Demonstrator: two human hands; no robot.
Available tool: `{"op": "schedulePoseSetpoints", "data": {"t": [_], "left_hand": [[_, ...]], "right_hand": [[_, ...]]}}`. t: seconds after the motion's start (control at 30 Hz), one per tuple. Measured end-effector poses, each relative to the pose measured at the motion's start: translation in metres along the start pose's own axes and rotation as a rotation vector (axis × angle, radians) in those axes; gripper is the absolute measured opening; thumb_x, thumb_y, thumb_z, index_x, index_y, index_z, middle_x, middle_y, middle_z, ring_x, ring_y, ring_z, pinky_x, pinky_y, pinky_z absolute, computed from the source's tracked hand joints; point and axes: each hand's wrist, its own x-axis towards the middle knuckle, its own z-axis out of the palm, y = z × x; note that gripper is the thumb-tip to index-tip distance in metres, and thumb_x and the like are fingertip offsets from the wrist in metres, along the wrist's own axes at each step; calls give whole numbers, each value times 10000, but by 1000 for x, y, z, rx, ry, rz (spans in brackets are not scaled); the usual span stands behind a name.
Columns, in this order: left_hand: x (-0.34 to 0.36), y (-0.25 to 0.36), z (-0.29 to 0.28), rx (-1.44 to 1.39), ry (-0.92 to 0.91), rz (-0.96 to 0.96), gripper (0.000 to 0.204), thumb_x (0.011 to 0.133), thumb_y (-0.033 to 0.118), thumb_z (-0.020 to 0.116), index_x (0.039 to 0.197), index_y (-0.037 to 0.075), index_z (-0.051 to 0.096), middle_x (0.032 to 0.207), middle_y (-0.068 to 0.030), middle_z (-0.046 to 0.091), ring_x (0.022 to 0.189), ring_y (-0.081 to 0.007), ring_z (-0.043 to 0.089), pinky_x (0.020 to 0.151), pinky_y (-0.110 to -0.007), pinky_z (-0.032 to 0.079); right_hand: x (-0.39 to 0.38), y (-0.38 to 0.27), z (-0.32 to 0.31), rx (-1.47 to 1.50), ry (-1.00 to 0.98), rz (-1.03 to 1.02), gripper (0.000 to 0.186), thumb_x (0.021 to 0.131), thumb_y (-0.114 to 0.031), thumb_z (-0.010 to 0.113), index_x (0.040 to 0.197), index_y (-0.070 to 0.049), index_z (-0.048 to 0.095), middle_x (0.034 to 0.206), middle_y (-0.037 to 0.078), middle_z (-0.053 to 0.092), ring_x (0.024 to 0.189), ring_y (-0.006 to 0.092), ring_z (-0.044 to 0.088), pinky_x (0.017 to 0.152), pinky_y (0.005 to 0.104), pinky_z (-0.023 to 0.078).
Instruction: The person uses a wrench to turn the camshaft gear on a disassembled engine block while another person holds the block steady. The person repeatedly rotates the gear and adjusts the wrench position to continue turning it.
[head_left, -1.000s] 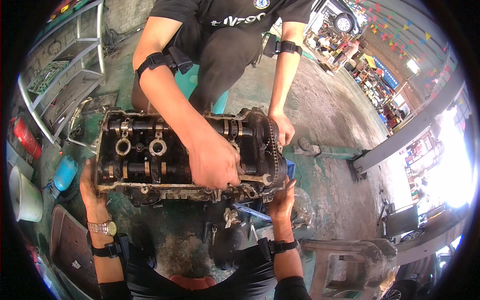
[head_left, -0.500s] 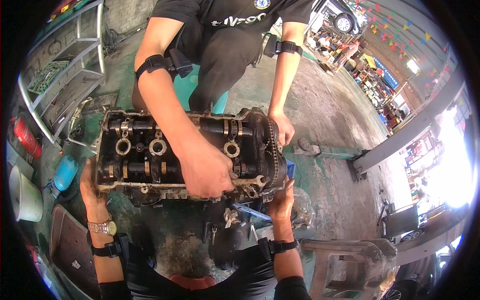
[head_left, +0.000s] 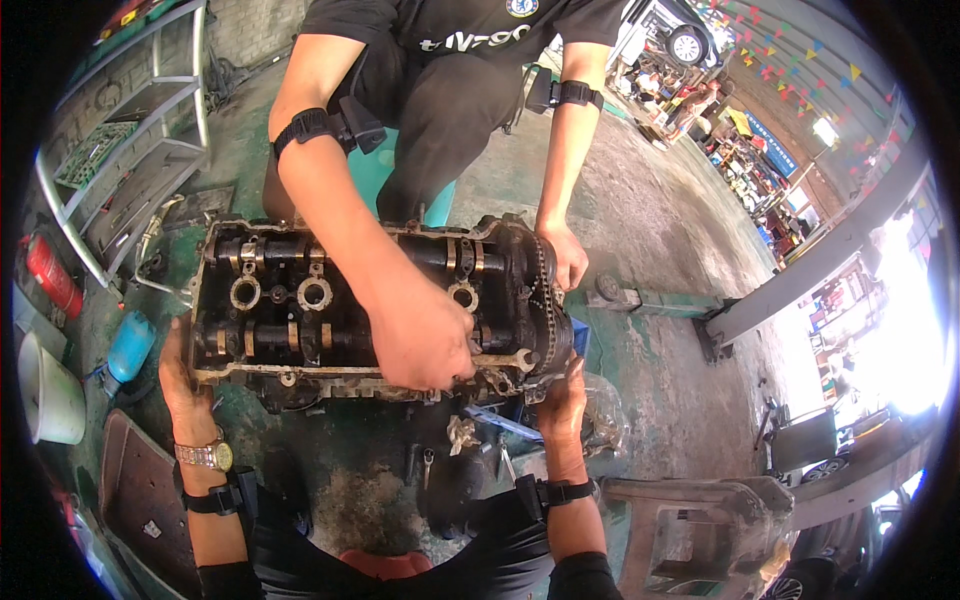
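A dirty engine cylinder head [head_left: 270, 335], with two camshafts and a timing chain [head_left: 548, 300] at its right end, lies lengthwise in front of me. My left hand [head_left: 184, 375] grips its left end, the fingers partly hidden behind the casing. At the lower right corner, my right hand [head_left: 562, 405] holds the casing beneath the chain end. Opposite me, a co-worker's hand [head_left: 425, 335] is closed on what looks like a spanner [head_left: 512, 362] along the near edge. The co-worker's other hand [head_left: 564, 260] rests against the chain end.
Below the engine, sockets and spanners [head_left: 430, 460] lie on the floor near a blue tray [head_left: 505, 422]. A brown bin [head_left: 140, 490], white bucket [head_left: 50, 395], blue bottle [head_left: 130, 345] and metal shelf [head_left: 150, 110] stand left. A grey plastic panel [head_left: 690, 530] lies right.
The co-worker's hand on the spanner has shifted slightly to the right and turned a little. My hands stay in place on the cylinder head.
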Motion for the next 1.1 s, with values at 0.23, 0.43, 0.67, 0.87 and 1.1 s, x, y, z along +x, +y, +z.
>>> {"op": "schedulePoseSetpoints", "data": {"t": [0.23, 0.43, 0.67, 0.87, 1.1], "left_hand": [[0, 1, 3, 5, 2, -24, 399, 910, 293, 518, 1118, -47, 547, 1045, -124, 613, 897, -208, 608, 790, -323, 486], [-3, 2, 5, 21, 36, -6, 407, 901, 303, 531, 1114, -44, 550, 1040, -121, 614, 895, -207, 608, 788, -322, 486], [-3, 2, 4, 20, 13, 11, 400, 904, 296, 527, 1115, -43, 554, 1044, -114, 613, 900, -199, 605, 797, -319, 480], [0, 1, 1, 15, -12, -2, 384, 917, 281, 503, 1119, -41, 554, 1049, -118, 612, 906, -199, 604, 805, -314, 475], [2, 0, -1, 32, -15, -4, 412, 922, 292, 486, 1140, -53, 541, 1078, -128, 605, 922, -209, 599, 817, -321, 472]], "right_hand": [[1, 2, -3, 63, 33, 36, 673, 900, -466, 497, 1340, 20, 344, 1271, 111, 472, 1139, 213, 459, 991, 340, 329], [-1, 0, 0, 80, -7, 24, 678, 893, -468, 506, 1342, 12, 342, 1282, 110, 463, 1150, 224, 455, 990, 355, 340], [-3, -1, 1, 60, 13, 32, 691, 886, -491, 503, 1348, -5, 338, 1279, 110, 462, 1158, 230, 452, 991, 376, 348], [0, 3, -7, 2, 21, 26, 704, 899, -529, 448, 1349, 1, 339, 1277, 114, 458, 1144, 215, 451, 984, 352, 342], [0, 2, -7, 23, -18, 30, 693, 902, -515, 455, 1352, -2, 335, 1304, 110, 436, 1169, 224, 436, 996, 368, 334]]}}
